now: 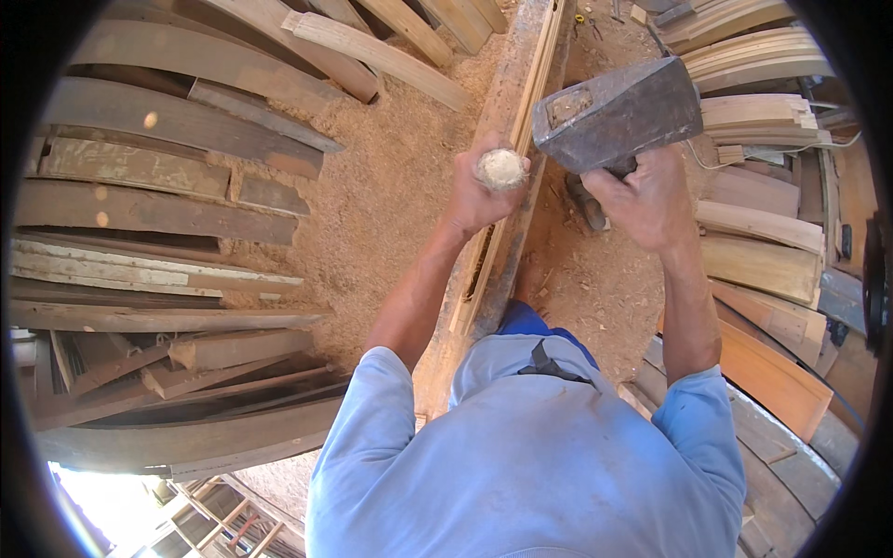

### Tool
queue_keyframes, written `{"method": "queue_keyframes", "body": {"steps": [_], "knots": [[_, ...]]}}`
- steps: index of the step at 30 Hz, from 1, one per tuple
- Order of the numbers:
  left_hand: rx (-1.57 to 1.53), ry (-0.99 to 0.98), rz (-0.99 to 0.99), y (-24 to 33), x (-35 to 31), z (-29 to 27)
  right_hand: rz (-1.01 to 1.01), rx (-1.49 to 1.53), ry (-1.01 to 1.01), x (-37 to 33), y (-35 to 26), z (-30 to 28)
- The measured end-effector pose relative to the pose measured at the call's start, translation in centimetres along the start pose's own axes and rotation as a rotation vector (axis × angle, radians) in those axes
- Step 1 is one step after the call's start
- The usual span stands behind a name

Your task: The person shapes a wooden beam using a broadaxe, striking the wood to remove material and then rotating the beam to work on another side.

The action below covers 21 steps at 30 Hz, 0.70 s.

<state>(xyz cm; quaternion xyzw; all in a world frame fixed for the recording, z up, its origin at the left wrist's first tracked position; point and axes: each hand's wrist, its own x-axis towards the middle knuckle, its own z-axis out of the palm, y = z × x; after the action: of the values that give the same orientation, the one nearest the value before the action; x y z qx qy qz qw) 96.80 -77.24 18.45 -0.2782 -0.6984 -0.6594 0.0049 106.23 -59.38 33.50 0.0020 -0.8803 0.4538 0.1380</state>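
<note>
My left hand (473, 193) is closed around an upright chisel handle (502, 169). Only its pale, round, worn butt end shows; the blade is hidden below my fist. My right hand (649, 200) grips the handle of a mallet (625, 113) with a big, dark, blocky head and a battered end face. The mallet head is raised to the right of the chisel, apart from it. Under my left hand runs a long, narrow wooden workpiece (462, 314) with a dark slot near my body. It lies along a weathered beam (502, 102).
Sawdust (363, 186) covers the floor on both sides of the beam. Curved boards (177, 139) are stacked at the left, and more lumber (758, 265) is piled at the right. Small yellow-handled pliers (579, 19) lie at the far end. A cable (781, 149) crosses the right-hand stack.
</note>
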Motion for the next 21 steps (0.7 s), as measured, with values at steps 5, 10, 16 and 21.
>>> {"method": "queue_keyframes", "body": {"steps": [5,10,16,21], "knots": [[-0.008,-0.002,-0.004,0.2,0.1,-0.3,-0.103,0.091,0.05,-0.1,0.4,0.3],[0.001,0.007,-0.014,-0.4,0.2,-0.4,-0.041,0.119,0.028,-0.1,-0.4,0.1],[-0.023,0.009,-0.016,-0.7,0.3,-0.4,-0.069,0.095,0.049,-0.1,-0.5,0.1],[-0.025,0.006,-0.049,-0.5,0.2,-0.6,-0.088,0.122,0.042,0.2,-0.3,0.3]]}}
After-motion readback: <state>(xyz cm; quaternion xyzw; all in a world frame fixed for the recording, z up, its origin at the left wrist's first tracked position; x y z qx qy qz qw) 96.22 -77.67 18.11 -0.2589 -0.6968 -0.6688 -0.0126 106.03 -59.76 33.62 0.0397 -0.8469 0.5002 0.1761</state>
